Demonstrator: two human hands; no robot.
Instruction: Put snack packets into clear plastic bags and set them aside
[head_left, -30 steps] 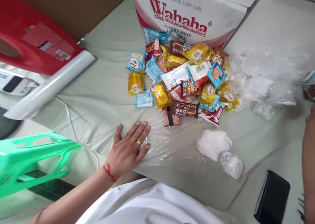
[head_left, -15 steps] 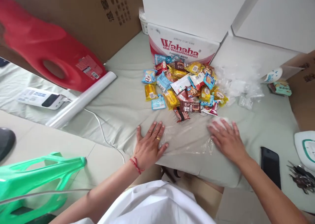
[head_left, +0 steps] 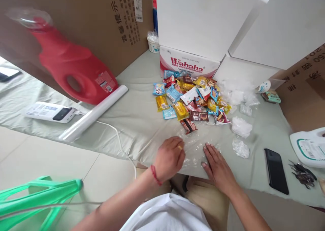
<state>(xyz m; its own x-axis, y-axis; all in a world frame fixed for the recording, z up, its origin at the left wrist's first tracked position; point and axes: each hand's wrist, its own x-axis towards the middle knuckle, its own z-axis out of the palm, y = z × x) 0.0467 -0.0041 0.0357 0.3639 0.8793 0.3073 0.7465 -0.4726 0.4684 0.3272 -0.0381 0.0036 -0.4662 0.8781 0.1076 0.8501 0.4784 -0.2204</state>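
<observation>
Because the film [head_left: 194,153] is thin and clear and lies creased on the wide cloth [head_left: 142,122], between the person and the pile [head_left: 190,95] of snacks, it probably calls for light, even pressure: one palm to anchor it, the other side worked slowly so that it neither bunches nor tears. It also seems wise to mind the brown packet [head_left: 188,126] by its far edge, since a sharp tug could drag that along.

The right hand [head_left: 220,168] rests palm down at the film's right side, its fingers nearly straight and close together, gripping nothing. The left hand [head_left: 171,158] is half closed at the film's left side, fingers curled under; whether they pinch the film I cannot tell. One finger wears a ring [head_left: 180,147].
</observation>
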